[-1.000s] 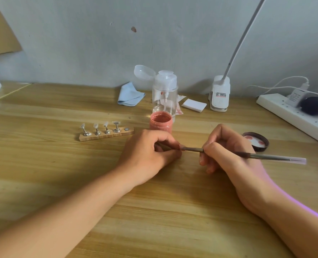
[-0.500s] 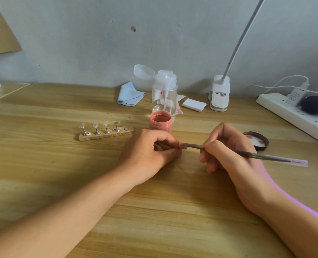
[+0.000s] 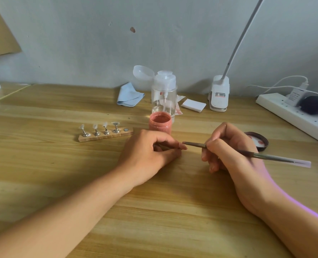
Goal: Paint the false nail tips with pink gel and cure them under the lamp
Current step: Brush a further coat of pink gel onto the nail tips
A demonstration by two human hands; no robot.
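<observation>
My left hand [image 3: 147,155] rests on the wooden table, fingers closed on a small stand with a pink nail tip [image 3: 182,146] that shows just past my forefinger; the stand itself is mostly hidden. My right hand [image 3: 228,148] grips a thin grey brush [image 3: 262,156] like a pen, and the brush's front end [image 3: 185,143] touches or nearly touches the pink tip. An open jar of pink gel [image 3: 160,124] stands just behind my left hand. A wooden holder [image 3: 106,135] to the left carries several clear nail tips on metal stands, with one empty slot [image 3: 125,129].
A clear pump bottle [image 3: 164,94] with its lid flipped open stands behind the jar. The jar's dark lid [image 3: 260,143] lies to the right. A blue cloth [image 3: 129,94], white pads [image 3: 193,105], a clip lamp base [image 3: 218,94] and a power strip [image 3: 292,116] line the back.
The brush's front end has risen slightly at the nail tip and the handle has tilted a little. Both hands have stayed almost where they were.
</observation>
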